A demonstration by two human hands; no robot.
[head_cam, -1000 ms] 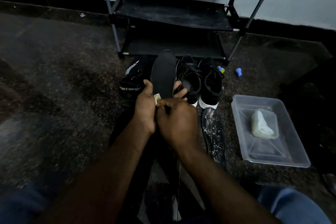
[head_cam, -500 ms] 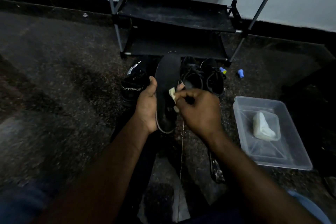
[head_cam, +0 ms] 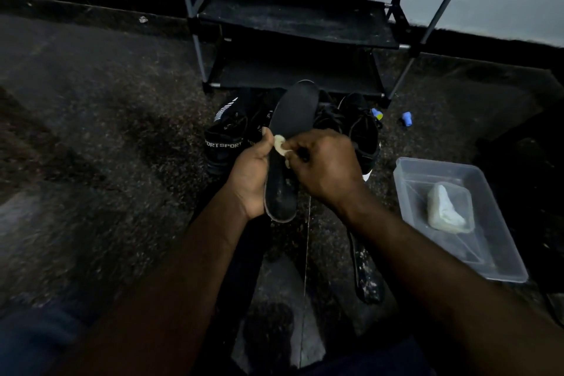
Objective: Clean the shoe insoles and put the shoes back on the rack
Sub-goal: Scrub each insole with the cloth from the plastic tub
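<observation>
While the insole is being wiped: cleaning looks to be the step in hand, and the rack part is not yet begun.
Left hand [head_cam: 250, 180]: clamped round the heel end of the black insole [head_cam: 293, 119], holding it up on a slant over the shoes.
Right hand [head_cam: 326, 168]: pinching a small pale wad [head_cam: 279, 143] against the insole's face, near its left edge.
Next move: I'd judge strokes toward the toe, with a firm left grip (the insole looks bendy).
Second insole [head_cam: 366, 272]: flat on the floor under the right forearm, speckled pale.
Shoes [head_cam: 224, 143]: black, crowded on the floor just before the rack [head_cam: 299, 21].
In the way: clear tub [head_cam: 500, 253] holding a pale lump [head_cam: 447, 207], to the right; small blue bits [head_cam: 406, 118] near the rack's foot.
</observation>
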